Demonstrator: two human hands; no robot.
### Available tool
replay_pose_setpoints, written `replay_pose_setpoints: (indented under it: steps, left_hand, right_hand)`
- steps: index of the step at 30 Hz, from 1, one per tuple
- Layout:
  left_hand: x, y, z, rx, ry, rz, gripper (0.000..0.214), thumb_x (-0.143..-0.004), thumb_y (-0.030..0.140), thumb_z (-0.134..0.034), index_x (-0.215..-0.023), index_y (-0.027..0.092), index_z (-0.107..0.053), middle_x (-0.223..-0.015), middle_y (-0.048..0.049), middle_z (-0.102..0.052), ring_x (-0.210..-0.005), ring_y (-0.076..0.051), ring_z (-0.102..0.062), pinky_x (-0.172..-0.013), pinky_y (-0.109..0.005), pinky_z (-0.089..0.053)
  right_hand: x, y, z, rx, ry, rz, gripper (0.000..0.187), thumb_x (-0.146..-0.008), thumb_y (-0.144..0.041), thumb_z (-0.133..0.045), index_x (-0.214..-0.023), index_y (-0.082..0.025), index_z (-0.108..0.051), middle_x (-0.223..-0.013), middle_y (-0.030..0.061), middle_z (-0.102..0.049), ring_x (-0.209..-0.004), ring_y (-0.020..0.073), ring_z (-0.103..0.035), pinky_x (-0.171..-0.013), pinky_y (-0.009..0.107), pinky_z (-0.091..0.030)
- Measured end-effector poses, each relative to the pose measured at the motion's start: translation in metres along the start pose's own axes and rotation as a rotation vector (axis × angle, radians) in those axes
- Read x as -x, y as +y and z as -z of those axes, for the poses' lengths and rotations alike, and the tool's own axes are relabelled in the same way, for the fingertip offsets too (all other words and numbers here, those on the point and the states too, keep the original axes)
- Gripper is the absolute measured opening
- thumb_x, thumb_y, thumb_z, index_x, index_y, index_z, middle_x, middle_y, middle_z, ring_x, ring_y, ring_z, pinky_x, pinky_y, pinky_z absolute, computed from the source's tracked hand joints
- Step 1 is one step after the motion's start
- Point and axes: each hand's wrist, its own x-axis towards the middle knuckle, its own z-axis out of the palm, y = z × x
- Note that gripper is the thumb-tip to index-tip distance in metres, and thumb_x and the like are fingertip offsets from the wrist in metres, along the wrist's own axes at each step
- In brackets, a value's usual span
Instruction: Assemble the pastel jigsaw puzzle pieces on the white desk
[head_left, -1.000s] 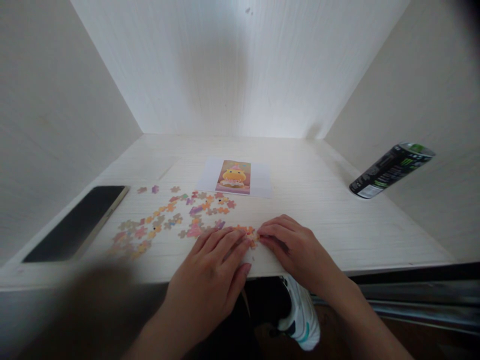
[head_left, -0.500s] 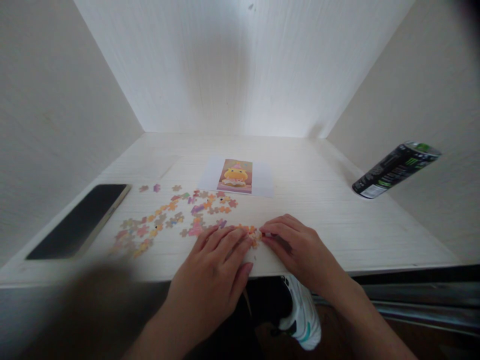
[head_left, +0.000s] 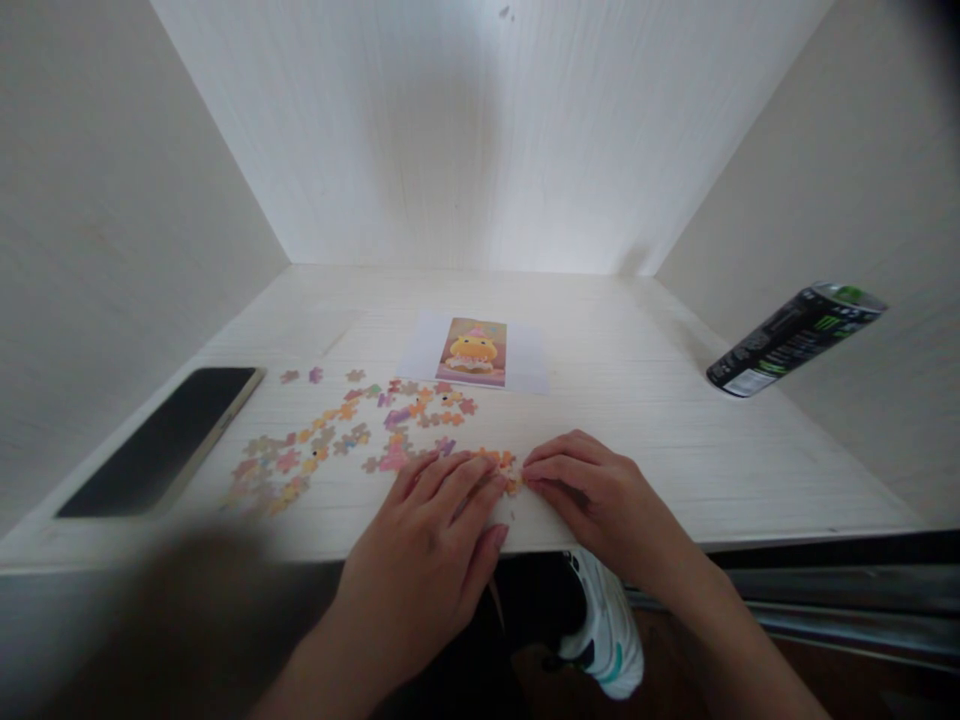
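Observation:
My left hand [head_left: 431, 530] lies flat at the near edge of the pale wooden desk [head_left: 675, 440], fingers stretched over small orange puzzle pieces [head_left: 501, 462]. My right hand [head_left: 592, 495] faces it, fingertips together and pressing on the same joined orange pieces. Several loose puzzle pieces [head_left: 337, 440] in pink, orange and grey are scattered to the left. A small reference picture [head_left: 472, 352] of a yellow character lies on white paper behind them.
A dark phone [head_left: 161, 440] lies face up at the desk's left. A black and green drink can [head_left: 795, 340] stands at the right by the side wall. Walls enclose the desk on three sides. A white shoe [head_left: 607, 640] shows below the desk edge.
Both hands stay on the orange pieces with only slight finger shifts. The view has drifted a little.

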Motion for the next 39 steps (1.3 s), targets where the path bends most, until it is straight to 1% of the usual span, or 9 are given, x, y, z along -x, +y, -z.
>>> replay_pose_setpoints:
  steps: [5,22,31,36,39]
  left_hand:
    - [-0.0008,0.0005,-0.0001,0.005,-0.005,0.006,0.037,-0.097,0.03,-0.045,-0.132,0.024,-0.055,-0.138,-0.0023,-0.057,-0.128,-0.024,-0.047,-0.114,-0.049,-0.032]
    - [0.0,-0.0001,-0.0016,-0.002,-0.019,0.007,0.039,-0.098,0.032,-0.043,-0.133,0.022,-0.055,-0.139,-0.0044,-0.056,-0.128,-0.025,-0.046,-0.114,-0.049,-0.031]
    - [0.0004,-0.0002,-0.0017,-0.012,-0.004,-0.002,0.038,-0.098,0.03,-0.043,-0.133,0.022,-0.055,-0.139,-0.0035,-0.056,-0.128,-0.025,-0.047,-0.112,-0.049,-0.034]
    - [0.001,0.0,-0.0018,-0.017,0.007,-0.007,0.038,-0.097,0.03,-0.044,-0.133,0.022,-0.055,-0.139,-0.0033,-0.057,-0.127,-0.025,-0.047,-0.111,-0.05,-0.035]
    - [0.0012,-0.0005,-0.0025,0.01,0.026,-0.014,0.038,-0.096,0.029,-0.048,-0.133,0.021,-0.055,-0.137,-0.0034,-0.059,-0.127,-0.025,-0.048,-0.111,-0.049,-0.035]
  right_hand:
    - [0.0007,0.0009,-0.0009,-0.005,-0.009,0.002,0.018,-0.094,-0.015,-0.053,-0.099,-0.021,-0.069,-0.101,0.0047,-0.066,-0.096,0.0163,-0.058,-0.089,0.033,-0.049]
    - [0.0012,0.0018,-0.0011,0.0,-0.041,-0.005,0.017,-0.094,-0.014,-0.052,-0.096,-0.021,-0.068,-0.101,0.0041,-0.064,-0.097,0.0163,-0.056,-0.089,0.033,-0.048]
    - [0.0003,0.0028,-0.0015,0.031,0.039,-0.077,0.017,-0.093,-0.013,-0.053,-0.098,-0.02,-0.067,-0.1,0.0049,-0.065,-0.095,0.0165,-0.057,-0.087,0.032,-0.049]
    - [-0.0003,0.0022,-0.0017,0.033,0.032,-0.084,0.017,-0.093,-0.013,-0.053,-0.098,-0.02,-0.067,-0.1,0.005,-0.066,-0.095,0.0164,-0.058,-0.087,0.032,-0.05]
    - [-0.0006,0.0024,-0.0008,0.02,0.044,-0.099,0.015,-0.093,-0.013,-0.054,-0.097,-0.019,-0.067,-0.099,0.0048,-0.066,-0.095,0.016,-0.058,-0.087,0.031,-0.05]
